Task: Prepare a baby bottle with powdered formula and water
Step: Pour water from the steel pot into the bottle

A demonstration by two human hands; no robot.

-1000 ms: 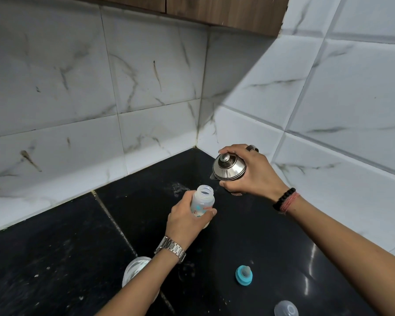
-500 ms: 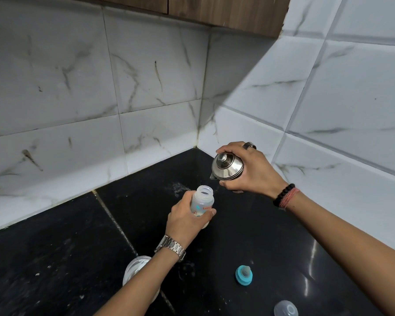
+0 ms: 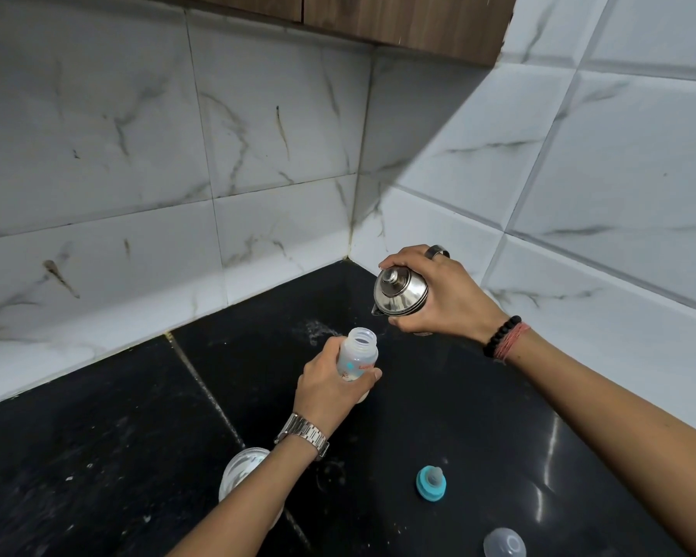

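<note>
My left hand [image 3: 330, 385] grips a small clear baby bottle [image 3: 358, 355] with its mouth open, held just above the black counter [image 3: 97, 456]. My right hand [image 3: 443, 295] holds a lidded steel jug [image 3: 398, 293] up and to the right of the bottle, its small spout pointing down-left toward the bottle's mouth without touching it. No liquid shows between them. A teal collar with its nipple [image 3: 431, 483] lies on the counter near my right forearm. The clear dome cap [image 3: 504, 543] lies at the bottom edge.
A clear container [image 3: 242, 470] sits on the counter, partly hidden under my left forearm. White powder specks [image 3: 316, 327] dust the counter behind the bottle. Marble-tiled walls [image 3: 258, 174] meet in a corner just behind the jug, with a wooden cabinet [image 3: 398, 22] overhead.
My right hand has lifted the steel jug slightly. The bottle in my left hand has stayed almost where it was.
</note>
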